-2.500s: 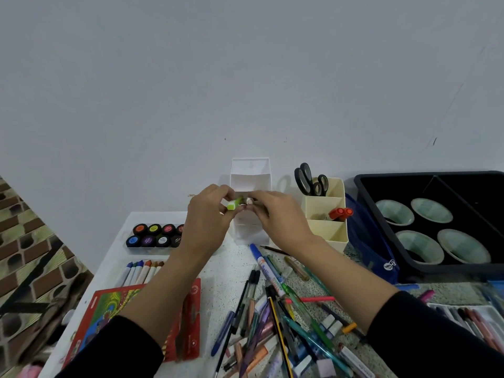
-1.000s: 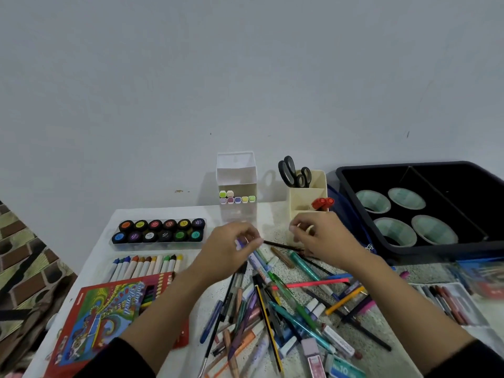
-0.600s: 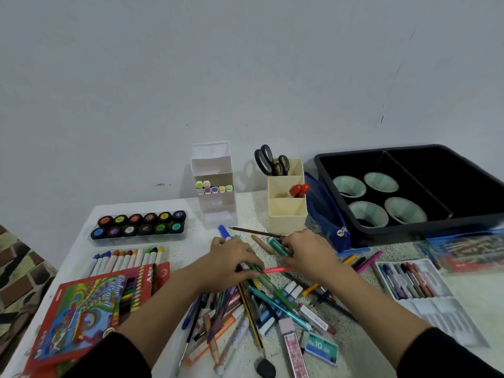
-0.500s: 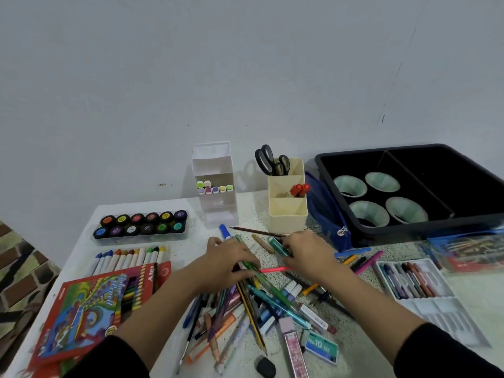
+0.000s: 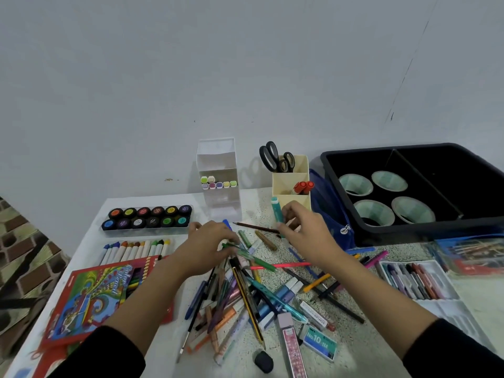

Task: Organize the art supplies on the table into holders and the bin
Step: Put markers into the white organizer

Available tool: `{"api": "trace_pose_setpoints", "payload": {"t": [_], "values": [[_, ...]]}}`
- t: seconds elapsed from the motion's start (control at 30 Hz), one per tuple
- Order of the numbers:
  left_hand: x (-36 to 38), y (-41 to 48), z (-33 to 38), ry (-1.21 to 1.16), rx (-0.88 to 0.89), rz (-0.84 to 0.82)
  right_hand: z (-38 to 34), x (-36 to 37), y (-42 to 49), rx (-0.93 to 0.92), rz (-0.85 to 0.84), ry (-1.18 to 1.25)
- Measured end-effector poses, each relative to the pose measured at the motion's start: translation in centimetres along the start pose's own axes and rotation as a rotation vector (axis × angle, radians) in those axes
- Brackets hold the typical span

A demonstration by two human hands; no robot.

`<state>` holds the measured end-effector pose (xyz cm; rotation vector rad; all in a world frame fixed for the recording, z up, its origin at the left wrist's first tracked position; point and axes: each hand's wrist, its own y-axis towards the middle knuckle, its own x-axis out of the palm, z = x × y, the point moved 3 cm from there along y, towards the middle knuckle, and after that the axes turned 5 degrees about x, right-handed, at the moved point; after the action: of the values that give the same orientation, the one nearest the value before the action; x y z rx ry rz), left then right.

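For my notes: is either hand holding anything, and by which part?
The right hand pinches a teal plastic marker by its lower half, cap end up. The left hand rests on the pen pile; grip unclear.

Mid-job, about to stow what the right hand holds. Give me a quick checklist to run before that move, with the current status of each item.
1. Right hand grips the teal capped marker, held upright: ok.
2. Cream plastic desk holder stands right behind the marker, nothing between: ok.
3. Room in its front compartment: cannot tell; the middle one holds orange markers, the back one black-handled scissors.
4. Left hand rests on the loose pen pile; whether it grips a pen: cannot tell.
5. White tiered holder stands upright, pastel highlighters in its middle tier: ok.
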<state>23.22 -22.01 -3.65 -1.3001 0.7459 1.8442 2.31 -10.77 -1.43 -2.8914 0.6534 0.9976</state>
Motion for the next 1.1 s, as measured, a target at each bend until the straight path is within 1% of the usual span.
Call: {"api": "trace_pose_setpoints", "payload": {"t": [0.1,0.17,0.27,0.33,0.4,0.53,0.73,0.93,1.03,1.1], "values": [[0.2,0.2,0.9,-0.006,0.037,0.029,0.2,0.0,-0.1,0.029,-0.032,0.082],[0.5,0.2,2.3,-0.061,0.148,0.030,0.4,0.1,-0.2,0.034,-0.068,0.092],[1.9,0.2,4.9,-0.128,0.325,-0.078,0.6,0.2,-0.2,0.035,-0.091,0.094],[2.9,0.3,6.5,-0.131,0.370,-0.161,0.7,0.1,-0.3,0.030,-0.089,0.083],[3.7,0.7,7.6,-0.088,0.375,-0.177,0.9,-0.1,-0.4,0.018,-0.077,0.064],[4.3,1.9,9.1,0.070,0.321,-0.204,1.3,-0.4,-0.7,0.004,-0.046,0.025],[4.3,2.8,10.0,0.081,0.201,-0.288,1.9,-0.6,-1.1,-0.007,-0.037,-0.003],[4.1,2.7,9.3,0.127,0.055,-0.202,1.3,-0.8,-1.0,-0.011,-0.033,0.034],[4.2,2.5,9.5,0.154,0.028,-0.183,0.6,-0.7,-0.6,-0.031,-0.040,0.044],[4.1,2.4,9.6,0.099,0.002,-0.165,0.1,-0.7,-0.3,-0.045,-0.044,0.063]]}}
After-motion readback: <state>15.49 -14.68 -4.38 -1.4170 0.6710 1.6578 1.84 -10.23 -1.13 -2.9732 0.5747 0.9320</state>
